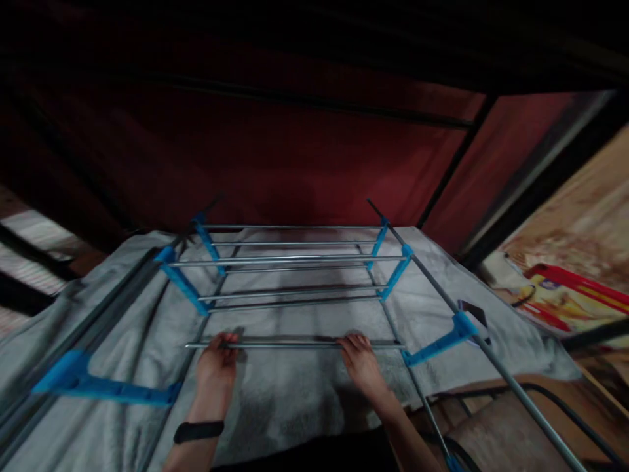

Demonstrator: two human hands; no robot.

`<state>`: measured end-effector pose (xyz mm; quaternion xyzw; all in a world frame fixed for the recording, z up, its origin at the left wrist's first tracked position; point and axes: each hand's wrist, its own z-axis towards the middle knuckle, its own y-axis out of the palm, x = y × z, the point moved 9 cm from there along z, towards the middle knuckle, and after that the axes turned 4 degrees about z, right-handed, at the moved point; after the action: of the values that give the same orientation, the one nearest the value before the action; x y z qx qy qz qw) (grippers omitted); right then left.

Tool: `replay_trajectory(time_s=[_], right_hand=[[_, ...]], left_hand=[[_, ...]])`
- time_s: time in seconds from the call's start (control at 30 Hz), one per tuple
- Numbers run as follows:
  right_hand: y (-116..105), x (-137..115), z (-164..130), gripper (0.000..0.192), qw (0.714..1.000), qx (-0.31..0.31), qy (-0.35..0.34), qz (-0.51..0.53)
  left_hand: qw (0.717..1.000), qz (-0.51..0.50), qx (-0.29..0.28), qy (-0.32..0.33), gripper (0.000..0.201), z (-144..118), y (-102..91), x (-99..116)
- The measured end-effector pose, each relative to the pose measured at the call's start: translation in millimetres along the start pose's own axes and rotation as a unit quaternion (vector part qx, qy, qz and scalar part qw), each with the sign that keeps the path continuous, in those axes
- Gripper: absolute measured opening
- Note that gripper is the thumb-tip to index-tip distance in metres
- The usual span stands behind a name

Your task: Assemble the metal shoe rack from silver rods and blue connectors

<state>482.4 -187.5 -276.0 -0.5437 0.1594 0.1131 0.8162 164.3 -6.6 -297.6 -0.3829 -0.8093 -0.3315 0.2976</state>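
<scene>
A metal rack with blue plastic brackets (437, 339) lies on a grey blanket. My left hand (216, 360) is closed around a thin metal tube (289, 345) near its left end. My right hand (362, 362) grips the same tube farther right, fingers curled over it. The tube lies crosswise, its right end by the near right bracket; whether it is seated there I cannot tell. Its left end is apart from the near left bracket (113, 388). Beyond, several crosswise tubes join the far brackets (185, 287).
Long metal side poles (515, 393) run along the rack. A phone (476, 318) rests on the blanket (295, 406) beside the right pole. At the right are a red and yellow box (574, 295) and a dark curved metal frame (555, 410). Dark red fabric (304, 157) hangs behind.
</scene>
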Motion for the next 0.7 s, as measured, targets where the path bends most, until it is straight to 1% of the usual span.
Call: replay_trajectory(time_s=[0.07,0.13,0.33,0.43,0.53,0.63,0.7], right_hand=[[0.8,1.2,-10.3,0.027,1.0,0.023,-0.016,-0.002],[1.1,7.1,-18.4,0.029,0.999,0.031,-0.037,-0.007],[1.5,27.2,-24.5,0.032,0.994,-0.005,-0.113,-0.012],[-4.9,33.2,-25.1,0.034,0.991,0.002,-0.134,-0.029],[-10.9,30.8,-26.1,0.036,0.986,0.009,-0.164,-0.033],[-13.0,20.7,-28.3,0.037,0.981,0.005,-0.191,-0.029],[-12.8,13.5,-29.8,0.038,0.98,0.004,-0.196,-0.026]], left_hand=[[1.0,-0.016,0.003,-0.01,0.026,-8.6,-5.9,-10.8],[0.999,-0.034,-0.001,-0.011,0.019,-14.2,-10.7,-19.0],[0.998,-0.06,-0.016,-0.026,0.015,-25.2,-28.4,-39.4],[0.997,-0.062,-0.025,-0.045,0.016,-33.3,-36.2,-52.7],[0.996,-0.065,-0.025,-0.058,0.016,-39.7,-45.5,-60.4],[0.996,-0.068,-0.023,-0.06,0.014,-43.9,-58.0,-59.3],[0.996,-0.071,-0.021,-0.059,0.013,-46.1,-67.8,-56.5]])
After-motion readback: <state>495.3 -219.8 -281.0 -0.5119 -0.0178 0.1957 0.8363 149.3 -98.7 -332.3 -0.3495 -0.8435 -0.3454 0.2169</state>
